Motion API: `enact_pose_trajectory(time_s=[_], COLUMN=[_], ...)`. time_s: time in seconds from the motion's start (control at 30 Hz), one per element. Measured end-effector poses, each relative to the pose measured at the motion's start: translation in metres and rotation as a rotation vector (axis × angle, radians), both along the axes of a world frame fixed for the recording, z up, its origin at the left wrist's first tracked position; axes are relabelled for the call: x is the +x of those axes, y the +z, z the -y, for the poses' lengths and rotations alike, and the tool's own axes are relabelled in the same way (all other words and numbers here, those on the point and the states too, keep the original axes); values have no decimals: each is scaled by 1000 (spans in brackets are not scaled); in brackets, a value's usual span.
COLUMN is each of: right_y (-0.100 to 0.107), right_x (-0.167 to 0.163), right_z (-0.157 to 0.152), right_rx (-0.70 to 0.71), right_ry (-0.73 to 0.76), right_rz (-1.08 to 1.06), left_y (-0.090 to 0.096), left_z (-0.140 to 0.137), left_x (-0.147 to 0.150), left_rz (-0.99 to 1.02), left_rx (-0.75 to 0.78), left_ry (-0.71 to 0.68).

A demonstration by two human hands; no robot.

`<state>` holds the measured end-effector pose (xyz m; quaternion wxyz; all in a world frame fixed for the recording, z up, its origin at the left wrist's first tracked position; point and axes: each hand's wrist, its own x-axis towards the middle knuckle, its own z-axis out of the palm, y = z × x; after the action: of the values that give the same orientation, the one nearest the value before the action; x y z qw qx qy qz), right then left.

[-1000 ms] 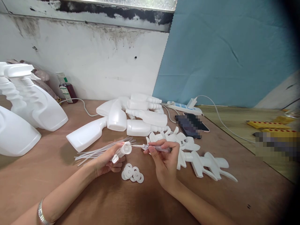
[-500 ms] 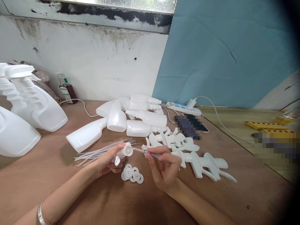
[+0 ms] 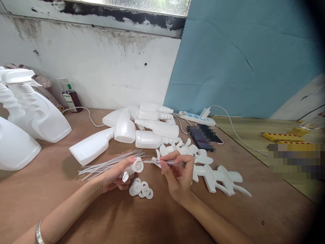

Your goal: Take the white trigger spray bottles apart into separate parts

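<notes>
At far left, white spray bottles (image 3: 49,117) are stood upright on the worktop (image 3: 162,217), a trigger head (image 3: 20,76) seen on at least one; their flat bases probably let them be kept on end unsupported. A dark bottle (image 3: 71,99) is set back by the wall (image 3: 114,67), perhaps so that the working area is left free. Clear tubes (image 3: 104,165) are laid in a loose bundle, and beyond them bare white bottles (image 3: 92,145) are heaped on their sides, where tipping is likely avoided. Just in front of the tubes, a white sprayer head (image 3: 137,165) is grasped by the left hand (image 3: 115,176), the thumb laid on top and the fingers curled beneath, presumably so that it is steadied. Its round collar is turned outward, and the thin shaft of a screwdriver (image 3: 152,162) is held to its rim; whether contact is made cannot be told. Below, flat rings (image 3: 145,190) are piled between the hands, within reach of both. The screwdriver's handle is gripped by the right hand (image 3: 179,173) between thumb and fingers, seemingly for fine aim. Farther right, more sprayer heads (image 3: 208,179) are laid in rows, and phones (image 3: 200,137) are placed behind.
</notes>
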<state>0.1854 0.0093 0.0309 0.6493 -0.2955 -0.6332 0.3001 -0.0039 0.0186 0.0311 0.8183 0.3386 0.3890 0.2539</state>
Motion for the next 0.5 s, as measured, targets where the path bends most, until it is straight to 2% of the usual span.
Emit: enact_pose_trajectory(time_s=[0.2,0.37,0.43,0.5], right_y=[3,5,4,2], right_x=[-1,-1,0,0], right_z=[-1,-1,-1,0], right_rx=[-39,-46,-25,54], right_ry=[-15,-18,-14,-14], right_rz=[-53,-107,-94,-40], left_y=[-1,1,2,3], left_z=[1,2,3,3], left_x=[1,1,2,2], left_rz=[-21,-94,-118,-142], left_rx=[15,117,149,161], left_ry=[4,3,-2,-2])
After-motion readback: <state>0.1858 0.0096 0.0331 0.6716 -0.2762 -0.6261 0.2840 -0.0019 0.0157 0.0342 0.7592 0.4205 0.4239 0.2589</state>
